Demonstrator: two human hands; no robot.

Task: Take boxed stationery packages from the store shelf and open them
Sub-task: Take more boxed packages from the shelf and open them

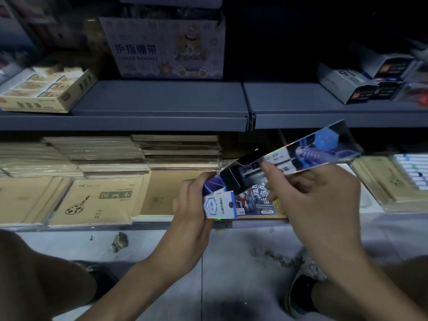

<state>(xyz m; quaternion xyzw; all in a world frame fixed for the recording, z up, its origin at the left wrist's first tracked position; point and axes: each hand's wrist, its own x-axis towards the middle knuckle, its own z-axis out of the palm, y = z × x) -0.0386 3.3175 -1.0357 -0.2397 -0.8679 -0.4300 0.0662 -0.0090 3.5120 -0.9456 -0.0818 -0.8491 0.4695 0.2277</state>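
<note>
While I crouch with a knee to either side, my left hand [192, 205] grips the near end of the box [234, 181]. The fingers curl round its far side and the wrist is bent up. My right hand [317, 198] pinches the lid [319, 148], with the thumb flat on top, the other fingers folded beneath, and the forearm reaching in from the lower right.

I hold the box in the air between both hands. It is open: the long lid is swung up and to the right, showing a blue picture, white label patches and a rainbow-foil edge. The inside shows dark. At the near end a white flap [220, 206] with a blue border, printed "deli", hangs by my left palm.

Just under the box lies a bright printed pack [259, 201]. Left of the box are stacks of brown sketchbooks [97, 200]. Above the box runs a grey shelf [162, 98], and on it, up and left of the box, stands a lilac carton [166, 49] marked FINGER BANDAGE. Further left sits a tan tray [46, 93] of small packets. Up and right of the box are dark and white cartons [370, 82], blurred. Below the box is pale, stained floor [231, 262], and my shoe [303, 286] is to the lower right.
</note>
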